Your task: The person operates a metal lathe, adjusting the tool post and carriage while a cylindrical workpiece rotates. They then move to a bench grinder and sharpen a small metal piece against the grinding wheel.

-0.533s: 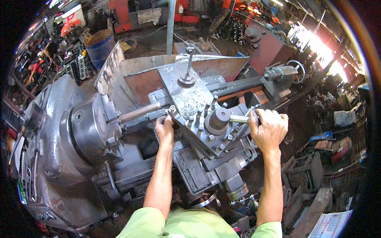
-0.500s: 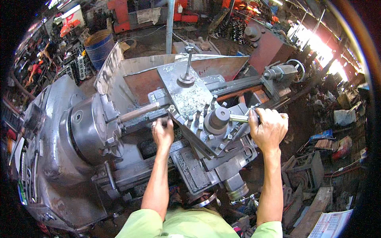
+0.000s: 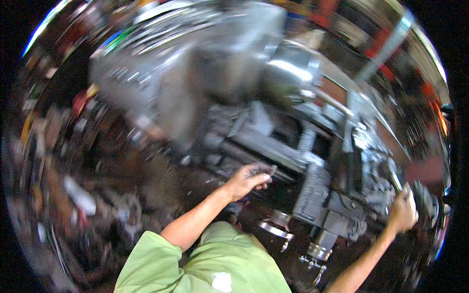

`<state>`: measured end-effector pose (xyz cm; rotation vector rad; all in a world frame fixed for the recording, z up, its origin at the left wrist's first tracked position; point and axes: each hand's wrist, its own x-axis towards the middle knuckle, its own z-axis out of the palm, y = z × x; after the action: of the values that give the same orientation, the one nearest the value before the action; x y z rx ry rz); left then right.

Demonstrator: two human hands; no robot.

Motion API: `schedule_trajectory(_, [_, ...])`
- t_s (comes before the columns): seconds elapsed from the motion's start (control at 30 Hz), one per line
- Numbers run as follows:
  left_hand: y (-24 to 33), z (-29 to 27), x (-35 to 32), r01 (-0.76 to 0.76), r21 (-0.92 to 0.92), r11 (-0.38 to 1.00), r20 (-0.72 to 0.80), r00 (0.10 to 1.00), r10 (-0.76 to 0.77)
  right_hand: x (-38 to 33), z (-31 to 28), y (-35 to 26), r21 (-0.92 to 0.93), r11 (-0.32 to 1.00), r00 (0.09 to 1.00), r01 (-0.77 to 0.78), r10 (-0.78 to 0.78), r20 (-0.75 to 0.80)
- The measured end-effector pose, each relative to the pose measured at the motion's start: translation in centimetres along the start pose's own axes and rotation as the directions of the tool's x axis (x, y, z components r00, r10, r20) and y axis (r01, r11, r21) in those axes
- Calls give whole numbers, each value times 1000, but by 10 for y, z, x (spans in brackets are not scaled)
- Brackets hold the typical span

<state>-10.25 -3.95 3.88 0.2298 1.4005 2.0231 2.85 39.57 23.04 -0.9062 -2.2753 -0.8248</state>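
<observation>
My right hand (image 3: 404,211) is closed around the metal lever (image 3: 395,179) on the lathe's tool post. My left hand (image 3: 248,182) is in front of the lathe bed (image 3: 264,144), its fingers curled together. A small greyish tip shows at those fingers, too blurred to name. The chuck (image 3: 293,68) is smeared by motion, and a round metal bar (image 3: 334,101) runs out from it toward the tool post. Below the carriage (image 3: 312,193) are a handwheel (image 3: 277,226) and a cross-slide handle (image 3: 315,256).
The lathe's big grey headstock (image 3: 166,83) fills the upper left, with long metal tools lying on top. Blurred clutter (image 3: 80,195) covers the floor on the left. A post (image 3: 386,49) stands behind the machine.
The view has swung left, blurring the scene and shifting the lathe rightward in it. My left hand has drawn back from the bar toward me. My right hand still grips the lever.
</observation>
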Motion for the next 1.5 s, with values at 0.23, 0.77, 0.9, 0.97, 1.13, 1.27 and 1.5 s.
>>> schedule_trajectory(0.23, [-85,-69,-225,90,-327,941,-521,813,-259,-9,-19,-1,278,959,997,58,-70,35])
schedule_trajectory(0.77, [-29,-157,-323,-149,-125,981,-803,596,-12,-213,-196,-335,992,-5,90,-124,-996,7])
schedule_trajectory(0.9, [6,-227,-325,-267,-215,939,-775,632,2,-234,-258,-419,987,-144,0,-71,-990,-144])
schedule_trajectory(0.97, [30,-274,-320,-323,-242,915,-708,704,62,-240,-298,-471,953,-296,-23,-61,-954,-298])
schedule_trajectory(1.13, [120,-415,-311,-193,-224,955,-420,904,84,-251,-399,-641,934,-264,64,-239,-965,-256])
schedule_trajectory(1.27, [176,-488,-310,-194,-364,911,-288,953,88,-255,-443,-734,746,-293,158,-598,-956,-248])
schedule_trajectory(1.5, [218,-573,-314,-69,-285,956,-255,967,-6,-258,-472,-814,598,-217,120,-772,-973,-199])
